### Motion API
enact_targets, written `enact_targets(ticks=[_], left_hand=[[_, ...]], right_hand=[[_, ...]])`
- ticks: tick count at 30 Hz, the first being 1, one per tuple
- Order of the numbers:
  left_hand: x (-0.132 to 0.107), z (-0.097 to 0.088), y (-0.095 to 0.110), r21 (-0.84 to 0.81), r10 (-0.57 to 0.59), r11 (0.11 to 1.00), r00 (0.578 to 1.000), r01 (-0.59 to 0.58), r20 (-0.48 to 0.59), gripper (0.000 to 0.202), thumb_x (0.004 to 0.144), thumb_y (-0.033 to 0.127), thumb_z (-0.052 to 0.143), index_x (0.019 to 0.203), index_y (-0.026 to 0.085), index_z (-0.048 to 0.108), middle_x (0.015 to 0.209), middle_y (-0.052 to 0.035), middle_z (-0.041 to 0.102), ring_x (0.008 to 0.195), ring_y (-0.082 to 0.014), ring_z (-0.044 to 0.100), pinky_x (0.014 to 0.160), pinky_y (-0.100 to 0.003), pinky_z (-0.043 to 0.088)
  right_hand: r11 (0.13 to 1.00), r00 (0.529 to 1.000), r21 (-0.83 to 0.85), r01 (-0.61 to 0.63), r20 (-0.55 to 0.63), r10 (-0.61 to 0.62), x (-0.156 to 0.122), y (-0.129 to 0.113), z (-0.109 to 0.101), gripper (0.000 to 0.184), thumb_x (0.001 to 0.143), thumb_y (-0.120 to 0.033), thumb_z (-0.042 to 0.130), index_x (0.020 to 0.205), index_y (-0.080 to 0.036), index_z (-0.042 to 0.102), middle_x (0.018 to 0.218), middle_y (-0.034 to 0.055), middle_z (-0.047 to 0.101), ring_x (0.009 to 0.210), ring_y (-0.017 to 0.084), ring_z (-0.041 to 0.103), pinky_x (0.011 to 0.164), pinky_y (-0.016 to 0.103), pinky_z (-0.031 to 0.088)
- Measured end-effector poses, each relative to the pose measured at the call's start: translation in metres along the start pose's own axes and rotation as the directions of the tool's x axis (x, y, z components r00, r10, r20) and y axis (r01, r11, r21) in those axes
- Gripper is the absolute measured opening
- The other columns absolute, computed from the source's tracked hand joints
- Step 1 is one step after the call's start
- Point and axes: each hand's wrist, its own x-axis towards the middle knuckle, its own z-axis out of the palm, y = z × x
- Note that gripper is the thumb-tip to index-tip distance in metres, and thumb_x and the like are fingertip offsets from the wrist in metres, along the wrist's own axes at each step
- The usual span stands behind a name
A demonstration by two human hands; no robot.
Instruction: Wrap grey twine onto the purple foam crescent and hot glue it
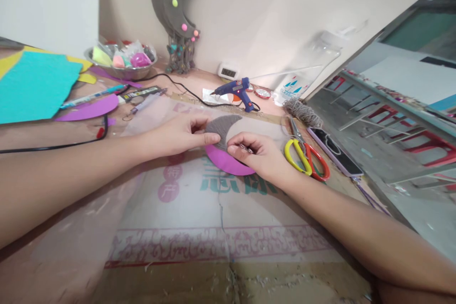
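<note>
Mid-counter (pixel 71 130). Left hand (pixel 178 135): fingers pinch the grey piece (pixel 223 126), which lies on the purple crescent (pixel 228 162). Right hand (pixel 263 154): fingers closed on a shiny bit (pixel 245 148) at the seam; can't tell what it is. Grey covers the upper part, lower purple edge bare. Scissors (pixel 306 156), yarn (pixel 302 113) and glue gun (pixel 237 90) lie near, untouched.

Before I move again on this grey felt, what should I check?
1. Grip of left hand on grey felt: ok, thumb and finger pinch it.
2. Place of right hand at the felt's lower edge: ok. What it pinches: cannot tell.
3. Overlap of grey felt on purple felt: ok.
4. Blades of scissors shut, lying beside right hand: ok.
5. Gap from glue gun to both hands: ok.
</note>
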Motion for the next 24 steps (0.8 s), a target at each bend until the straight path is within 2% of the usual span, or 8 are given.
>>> enact_targets(ticks=[4,8,10,12,14,16,20,24], left_hand=[[0.0,-0.001,0.003,-0.036,-0.026,0.999,0.999,0.026,0.019,0.021,0.085,0.034,0.057,0.091,0.015,0.063,0.084,-0.0001,0.064,0.074,-0.0111,0.056,0.064,-0.021,0.043],[0.0,-0.002,0.008,-0.142,-0.082,0.986,0.993,0.093,0.084,0.017,0.087,0.028,0.053,0.093,0.015,0.06,0.073,0.0022,0.058,0.061,-0.0072,0.051,0.053,-0.017,0.04],[0.0,-0.003,0.01,-0.184,-0.103,0.976,0.99,0.12,0.1,0.016,0.087,0.027,0.053,0.096,0.015,0.059,0.064,0.0045,0.051,0.052,-0.0056,0.045,0.046,-0.016,0.036],[-0.001,-0.003,0.009,-0.222,-0.127,0.963,0.985,0.15,0.114,0.015,0.088,0.027,0.053,0.097,0.016,0.056,0.058,0.0065,0.045,0.044,-0.0047,0.038,0.04,-0.015,0.032],[-0.002,-0.003,0.007,-0.255,-0.15,0.95,0.98,0.18,0.132,0.015,0.088,0.03,0.052,0.098,0.018,0.054,0.057,0.0073,0.041,0.041,-0.0046,0.034,0.036,-0.016,0.028],[-0.002,-0.004,0.004,-0.28,-0.15,0.942,0.978,0.186,0.147,0.017,0.089,0.032,0.051,0.099,0.019,0.053,0.058,0.0068,0.042,0.041,-0.0053,0.034,0.035,-0.016,0.028],[-0.003,-0.004,0.004,-0.282,-0.142,0.942,0.978,0.181,0.153,0.013,0.089,0.03,0.05,0.095,0.018,0.053,0.06,0.0054,0.043,0.047,-0.0062,0.039,0.039,-0.016,0.031],[-0.002,-0.004,0.013,-0.288,-0.152,0.939,0.979,0.187,0.138,0.008,0.09,0.022,0.048,0.094,0.017,0.053,0.061,0.0062,0.041,0.046,-0.0046,0.038,0.04,-0.014,0.031]], right_hand=[[0.999,0.999,0.014,0.044,0.018,-0.044,-0.001,-0.001,-0.001,0.019,0.079,-0.035,0.061,0.082,-0.017,0.061,0.07,-0.0019,0.056,0.06,0.009,0.047,0.06,0.023,0.04],[0.983,0.984,0.042,0.178,0.017,-0.179,-0.001,0.004,-0.009,0.036,0.085,-0.047,0.053,0.106,-0.018,0.058,0.098,0.0046,0.062,0.083,0.014,0.056,0.076,0.028,0.046],[0.966,0.965,-0.014,0.259,-0.031,-0.26,0.0,0.009,-0.013,0.039,0.089,-0.049,0.047,0.113,-0.02,0.056,0.109,0.0064,0.06,0.095,0.016,0.057,0.085,0.032,0.045],[0.943,0.943,-0.126,0.307,-0.092,-0.32,0.001,0.014,-0.017,0.036,0.091,-0.046,0.046,0.114,-0.021,0.057,0.112,0.0066,0.061,0.102,0.018,0.056,0.091,0.035,0.043],[0.911,0.923,-0.249,0.328,-0.124,-0.365,0.001,0.016,-0.019,0.031,0.092,-0.042,0.047,0.112,-0.021,0.059,0.109,0.0063,0.063,0.102,0.019,0.057,0.091,0.037,0.043],[0.866,0.907,-0.363,0.345,-0.111,-0.407,0.001,0.016,-0.02,0.029,0.091,-0.038,0.048,0.111,-0.021,0.061,0.1,0.0056,0.065,0.092,0.018,0.059,0.084,0.035,0.046],[0.752,0.877,-0.518,0.407,-0.009,-0.481,-0.001,0.013,-0.021,0.026,0.091,-0.033,0.05,0.106,-0.018,0.065,0.078,0.0032,0.059,0.073,0.015,0.056,0.07,0.03,0.045],[0.658,0.849,-0.588,0.47,0.098,-0.519,-0.003,0.015,-0.024,0.025,0.091,-0.031,0.051,0.106,-0.016,0.065,0.078,0.0047,0.059,0.074,0.016,0.054,0.07,0.03,0.043]])
